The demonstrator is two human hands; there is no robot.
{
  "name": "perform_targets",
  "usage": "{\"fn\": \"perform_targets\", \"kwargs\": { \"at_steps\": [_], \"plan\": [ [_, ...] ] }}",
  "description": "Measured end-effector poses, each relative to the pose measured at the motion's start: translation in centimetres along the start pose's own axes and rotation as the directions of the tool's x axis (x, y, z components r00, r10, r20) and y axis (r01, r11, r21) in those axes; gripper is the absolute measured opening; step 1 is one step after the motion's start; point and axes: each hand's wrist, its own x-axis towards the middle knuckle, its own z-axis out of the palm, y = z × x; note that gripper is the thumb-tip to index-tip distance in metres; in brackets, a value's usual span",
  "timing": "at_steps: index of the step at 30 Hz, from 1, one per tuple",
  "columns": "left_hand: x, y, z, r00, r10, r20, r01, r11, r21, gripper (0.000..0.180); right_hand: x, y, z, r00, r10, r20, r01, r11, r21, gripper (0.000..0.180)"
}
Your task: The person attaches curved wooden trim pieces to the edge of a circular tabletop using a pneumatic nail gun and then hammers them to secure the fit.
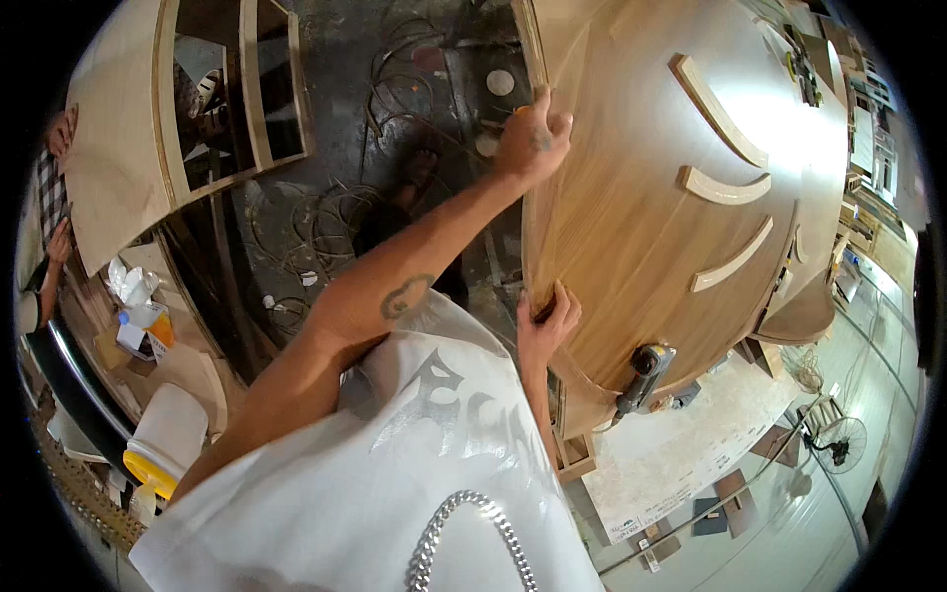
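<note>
A large brown wooden panel (641, 197) with three pale wooden strips (725, 187) fixed on its face fills the right half of the view. My left hand (533, 138) reaches up along an outstretched arm and grips the panel's left edge near the top. Lower on the same edge, my right hand (547, 321) has its fingers curled around the panel. A dark hand-held power tool (646, 373) rests at the panel's lower edge, to the right of my right hand and untouched.
An open wooden cabinet frame (237, 99) stands at the upper left. Loose cables (395, 79) lie on the dark floor. A person in a checkered sleeve (49, 187) is at the far left. A white jug with a yellow cap (168, 444), a pale board (681, 444) and a floor fan (838, 439) are nearby.
</note>
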Motion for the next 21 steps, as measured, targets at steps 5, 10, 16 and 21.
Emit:
{"fn": "perform_targets", "kwargs": {
  "at_steps": [5, 10, 16, 21],
  "plan": [
    [0.2, -7.1, 2.7, 0.949, 0.258, -0.183, -0.265, 0.964, -0.014, 0.073, -0.2, 1.1, 0.2, 0.999, -0.041, -0.025, 0.041, 0.999, -0.005, 0.066],
    [-6.9, -12.4, 1.3, 0.982, 0.15, -0.112, -0.147, 0.989, 0.031, 0.069, -4.6, 3.8, -1.4, 0.995, -0.056, -0.084, 0.045, 0.992, -0.119, 0.075],
    [-17.4, -17.6, -4.3, 0.969, -0.155, 0.195, 0.034, 0.858, 0.513, 0.057, -13.0, 6.9, -2.1, 0.982, 0.146, -0.116, -0.172, 0.951, -0.257, 0.091],
    [-20.5, -20.7, -7.5, 0.898, -0.415, 0.147, 0.129, 0.566, 0.814, 0.053, -17.2, 8.4, -1.9, 0.957, 0.241, -0.16, -0.261, 0.957, -0.122, 0.098]
  ]
}}
